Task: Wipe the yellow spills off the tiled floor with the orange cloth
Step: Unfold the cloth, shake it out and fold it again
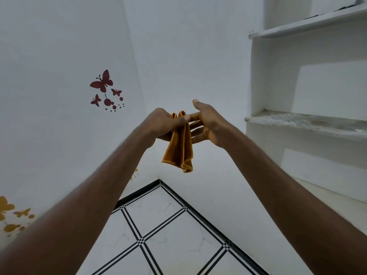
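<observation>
Tiled floor (164, 231) below: no yellow spills visible from here, so I may miss them. Orange cloth (179, 147) hangs folded, pinched by my left hand (164, 124); right hand (208, 124) spread beside. Loose pinch could drop it.

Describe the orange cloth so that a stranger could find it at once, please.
Look at the white room corner above the tiled floor. The two outstretched hands meet before it, and the orange cloth hangs folded from the left hand. It is the only orange fabric; the wall butterflies are flat stickers.
</observation>
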Demonstrator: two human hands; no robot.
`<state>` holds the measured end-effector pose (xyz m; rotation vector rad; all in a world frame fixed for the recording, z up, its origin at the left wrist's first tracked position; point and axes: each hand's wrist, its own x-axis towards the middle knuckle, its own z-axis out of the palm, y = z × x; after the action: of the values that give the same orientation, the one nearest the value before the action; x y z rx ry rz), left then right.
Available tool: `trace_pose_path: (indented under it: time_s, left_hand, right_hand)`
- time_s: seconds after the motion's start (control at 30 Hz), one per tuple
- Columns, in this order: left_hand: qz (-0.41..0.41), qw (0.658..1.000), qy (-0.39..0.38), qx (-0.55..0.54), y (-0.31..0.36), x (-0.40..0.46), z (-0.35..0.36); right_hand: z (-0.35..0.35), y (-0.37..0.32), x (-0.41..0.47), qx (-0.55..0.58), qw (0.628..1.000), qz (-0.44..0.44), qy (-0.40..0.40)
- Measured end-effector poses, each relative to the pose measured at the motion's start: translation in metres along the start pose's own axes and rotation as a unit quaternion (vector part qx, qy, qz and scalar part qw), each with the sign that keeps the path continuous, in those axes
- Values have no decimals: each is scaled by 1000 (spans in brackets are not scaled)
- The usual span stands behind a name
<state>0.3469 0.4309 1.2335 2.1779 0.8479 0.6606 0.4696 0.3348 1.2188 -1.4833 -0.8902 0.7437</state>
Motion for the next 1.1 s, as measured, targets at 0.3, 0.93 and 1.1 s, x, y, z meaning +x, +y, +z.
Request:
trace_pose_path:
  time_s: [0.3,0.93,1.1]
  left_hand:
    - [-16,997,1,-81,-1,-5,-10]
    - [-140,951,-5,-276,-5,-12,36]
    - [-82,982,-32,-169,-25,-15,55]
  right_hand:
    - [-37,11,-5,150,986,-56,49]
    - [-62,95,-27,306,935,71,-166]
    - [-76,90,-32,188,969,148,-66]
